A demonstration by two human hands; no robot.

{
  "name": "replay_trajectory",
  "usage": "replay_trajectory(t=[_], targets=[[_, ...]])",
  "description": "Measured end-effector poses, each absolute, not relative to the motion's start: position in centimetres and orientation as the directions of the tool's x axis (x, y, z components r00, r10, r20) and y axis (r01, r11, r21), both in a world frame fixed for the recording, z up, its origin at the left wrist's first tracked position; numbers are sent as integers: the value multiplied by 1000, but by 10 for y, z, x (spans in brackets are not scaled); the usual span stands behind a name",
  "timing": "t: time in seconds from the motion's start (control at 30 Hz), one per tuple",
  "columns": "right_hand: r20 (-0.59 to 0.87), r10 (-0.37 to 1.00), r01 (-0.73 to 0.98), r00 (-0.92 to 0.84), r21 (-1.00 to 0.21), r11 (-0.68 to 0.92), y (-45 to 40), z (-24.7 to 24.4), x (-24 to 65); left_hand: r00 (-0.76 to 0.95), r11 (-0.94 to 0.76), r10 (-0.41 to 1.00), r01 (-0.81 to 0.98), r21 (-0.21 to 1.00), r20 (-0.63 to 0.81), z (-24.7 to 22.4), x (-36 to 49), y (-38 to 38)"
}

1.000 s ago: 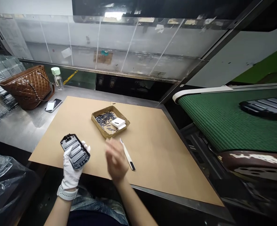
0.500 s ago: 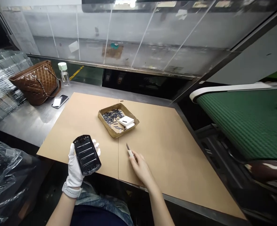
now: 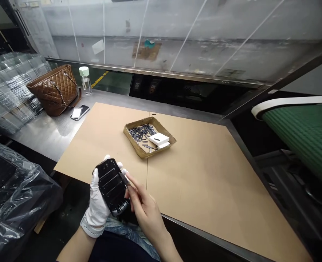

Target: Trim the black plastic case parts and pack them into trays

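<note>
My left hand, in a white glove, is wrapped around a black plastic casing. The casing is held tilted above the near edge of the cardboard, and several raised ribs cross its inner face. My bare right hand grips a small knife with a dark blade, its handle mostly hidden by the fingers. The blade lies against or just over the casing's right edge; exact contact cannot be made out. Beyond both hands sits a shallow brown tray with many small black strips and white blocks.
Brown cardboard covers much of the metal table. At the left stand a brown quilted handbag, a bottle and a phone. A green conveyor belt runs along the right; plastic-wrapped goods are at lower left.
My right hand has brought the knife from over the cardboard leftward to the casing. My left hand still holds the casing. The whole view has shifted somewhat as the head turned.
</note>
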State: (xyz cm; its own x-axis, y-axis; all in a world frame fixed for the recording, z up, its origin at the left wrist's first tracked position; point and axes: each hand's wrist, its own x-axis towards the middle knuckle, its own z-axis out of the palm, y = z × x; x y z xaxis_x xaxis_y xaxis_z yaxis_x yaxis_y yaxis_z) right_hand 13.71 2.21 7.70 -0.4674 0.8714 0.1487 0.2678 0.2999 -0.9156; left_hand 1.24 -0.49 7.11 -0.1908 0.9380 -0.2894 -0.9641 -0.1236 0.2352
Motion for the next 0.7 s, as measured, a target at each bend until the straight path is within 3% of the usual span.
replay_trajectory(t=[0.33, 0.7], targets=[[380, 798, 316, -468, -771, 553, 19, 97, 125, -231, -175, 945, -956, 237, -231, 78, 31, -12], [421, 773, 332, -475, -727, 600, 18, 100, 124, -217, -178, 960, -961, 214, -176, 79, 32, -17]])
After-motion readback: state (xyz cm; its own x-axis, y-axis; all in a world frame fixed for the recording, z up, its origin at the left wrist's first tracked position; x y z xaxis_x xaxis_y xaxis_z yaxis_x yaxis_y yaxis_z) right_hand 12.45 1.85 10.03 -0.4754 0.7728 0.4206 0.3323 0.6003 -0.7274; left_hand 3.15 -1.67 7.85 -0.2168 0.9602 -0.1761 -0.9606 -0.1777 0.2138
